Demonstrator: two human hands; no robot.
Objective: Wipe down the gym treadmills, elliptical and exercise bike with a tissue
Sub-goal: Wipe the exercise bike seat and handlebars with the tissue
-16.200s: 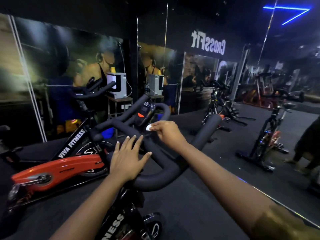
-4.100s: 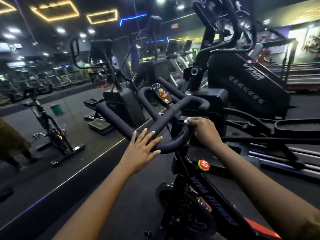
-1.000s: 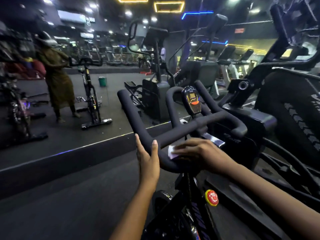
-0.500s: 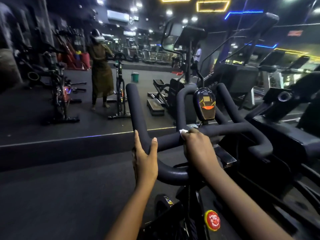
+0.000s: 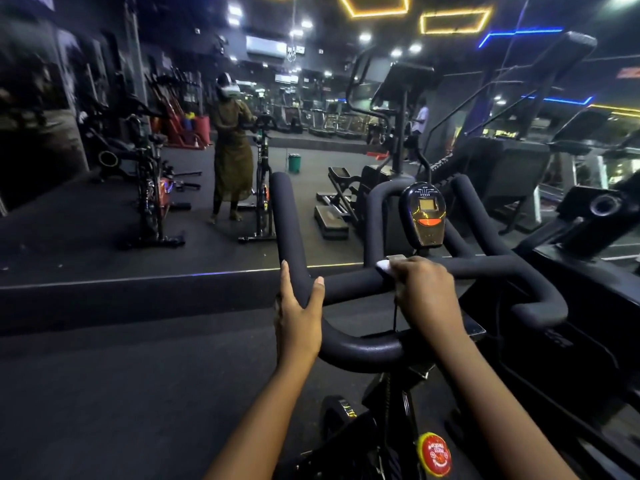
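Right hand (image 5: 426, 296), tight on tissue (image 5: 383, 266), further right along handlebar (image 5: 349, 284), beneath console (image 5: 425, 216); left hand (image 5: 298, 317) spread astride handlebar.

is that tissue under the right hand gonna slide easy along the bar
Probably limp: the tissue shows only as a small crumpled wad past the right hand. The handlebar looks matte and grippy, so it may drag and bunch.

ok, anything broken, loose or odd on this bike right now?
Nothing stands out. The handlebar looks intact, console sits centred between the bars, right hand presses the tissue on the crossbar, left hand rests against the left bar.
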